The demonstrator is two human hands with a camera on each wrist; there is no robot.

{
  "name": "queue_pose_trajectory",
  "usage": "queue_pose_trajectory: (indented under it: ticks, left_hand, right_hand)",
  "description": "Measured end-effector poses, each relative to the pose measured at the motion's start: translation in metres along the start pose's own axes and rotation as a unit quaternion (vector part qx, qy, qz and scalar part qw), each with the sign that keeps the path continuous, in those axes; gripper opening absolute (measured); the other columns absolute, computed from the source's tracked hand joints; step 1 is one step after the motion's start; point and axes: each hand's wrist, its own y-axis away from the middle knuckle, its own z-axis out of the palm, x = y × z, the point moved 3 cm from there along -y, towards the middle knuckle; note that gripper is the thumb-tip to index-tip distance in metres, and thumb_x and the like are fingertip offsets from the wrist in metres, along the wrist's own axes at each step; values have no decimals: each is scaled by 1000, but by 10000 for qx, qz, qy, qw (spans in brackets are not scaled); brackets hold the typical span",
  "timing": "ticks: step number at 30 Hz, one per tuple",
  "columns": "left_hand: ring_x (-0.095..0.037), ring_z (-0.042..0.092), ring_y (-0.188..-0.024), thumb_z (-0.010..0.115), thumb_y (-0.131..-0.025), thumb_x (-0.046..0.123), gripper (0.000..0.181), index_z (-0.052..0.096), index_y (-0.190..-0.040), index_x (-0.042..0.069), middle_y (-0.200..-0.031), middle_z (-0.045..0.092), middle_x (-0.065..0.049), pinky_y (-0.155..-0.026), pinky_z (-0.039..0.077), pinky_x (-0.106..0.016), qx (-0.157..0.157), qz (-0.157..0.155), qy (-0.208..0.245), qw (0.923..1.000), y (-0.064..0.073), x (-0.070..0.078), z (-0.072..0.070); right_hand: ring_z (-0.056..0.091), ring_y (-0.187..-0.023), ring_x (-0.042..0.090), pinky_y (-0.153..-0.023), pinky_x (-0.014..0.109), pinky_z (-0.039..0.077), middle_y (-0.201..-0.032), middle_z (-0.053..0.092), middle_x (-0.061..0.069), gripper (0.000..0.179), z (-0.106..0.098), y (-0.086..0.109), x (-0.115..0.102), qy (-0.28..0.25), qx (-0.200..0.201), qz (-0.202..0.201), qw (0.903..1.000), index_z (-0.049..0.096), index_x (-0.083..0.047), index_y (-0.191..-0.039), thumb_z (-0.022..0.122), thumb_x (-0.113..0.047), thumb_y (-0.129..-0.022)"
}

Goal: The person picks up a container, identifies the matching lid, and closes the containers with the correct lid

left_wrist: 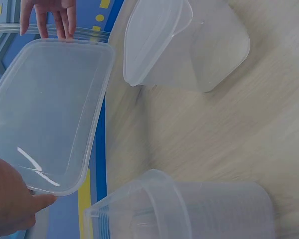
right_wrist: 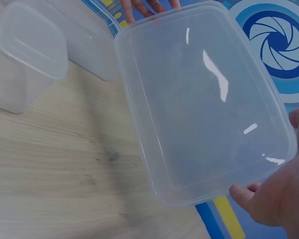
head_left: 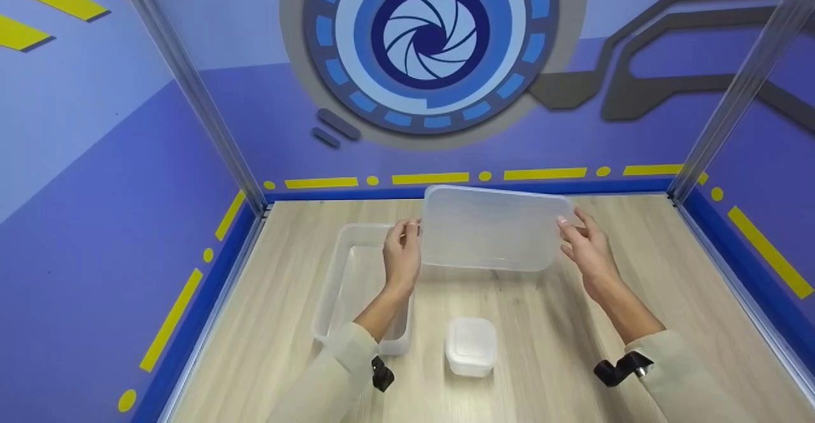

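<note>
A large translucent plastic lid (head_left: 496,229) is held up, tilted, above the table between both hands. My left hand (head_left: 402,254) grips its left short edge, and my right hand (head_left: 589,248) pinches the right one between thumb and fingers. In the right wrist view the lid (right_wrist: 204,104) shows its raised rim and bright reflections. Below and to the left stands a large clear rectangular container (head_left: 328,283) without a lid, partly hidden behind my left forearm. A small lidded square container (head_left: 471,346) sits on the table nearer to me, touched by neither hand.
The wooden tabletop (head_left: 535,359) is bounded by blue and purple printed panels (head_left: 242,117) at the back and sides. Metal posts (head_left: 210,104) rise at the back corners. Black wrist mounts (head_left: 621,369) sit on both sleeves.
</note>
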Motion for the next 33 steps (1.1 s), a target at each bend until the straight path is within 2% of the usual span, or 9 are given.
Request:
queue_pose_trajectory:
  ticks: [3,8,10,13,17,22,27,33]
  left_hand:
    - [-37,63,-119,52,-114,26,31,71,-125,3,-125,66,-17,-103,51,-44,-5,115,78,9999,0,-2,-1]
    - [-26,63,-113,56,-112,24,26,72,-119,5,-118,68,-11,-102,50,-42,62,221,-70,9997,0,-6,-2]
    - [-23,62,-114,55,-113,25,27,72,-122,7,-120,68,-9,-104,50,-42,84,153,-114,9998,2,-7,-2]
    - [-25,61,-120,53,-114,27,30,71,-128,8,-124,67,-8,-108,48,-45,89,30,-170,9998,4,-8,-2]
    - [-28,59,-129,49,-115,31,36,70,-135,9,-130,65,-8,-113,46,-47,44,-129,-217,9997,6,-7,0]
    - [-29,58,-136,45,-116,31,41,66,-141,8,-136,65,-9,-117,43,-47,-25,-309,-181,9994,7,-9,1]
    - [-31,57,-138,43,-116,28,42,65,-140,1,-141,66,-14,-117,43,-45,-71,-361,101,9993,6,-12,1]
    - [-32,54,-142,38,-117,27,46,61,-143,-3,-147,62,-18,-117,44,-46,-127,-474,375,9981,8,-11,3]
  right_hand:
    - [34,-154,41,-125,50,28,-162,28,29,83,0,0,0,-22,76,-26,10000,6,-11,-171,48,-49,-111]
    - [43,-149,40,-122,43,34,-157,37,27,80,0,1,0,159,280,-90,9994,16,-10,-170,45,-55,-110]
    - [46,-147,38,-120,41,37,-155,42,26,80,0,3,-1,327,359,-102,9988,20,-10,-169,44,-57,-109]
    - [49,-143,36,-120,41,39,-152,47,25,78,1,6,-1,553,522,-110,9970,24,-11,-168,43,-59,-109]
    - [53,-139,36,-118,49,41,-148,54,24,76,3,9,-3,966,861,-164,9915,31,-11,-166,38,-61,-110]
    - [58,-131,36,-103,50,46,-139,63,23,72,5,13,-9,1477,1340,-395,9791,43,-11,-159,37,-62,-110]
    - [61,-124,31,-95,42,44,-135,68,18,67,7,15,-13,1526,1636,-646,9725,51,-9,-149,42,-62,-108]
    - [61,-119,21,-92,34,45,-134,70,14,62,10,15,-12,1467,1728,-836,9704,53,-7,-144,45,-58,-109]
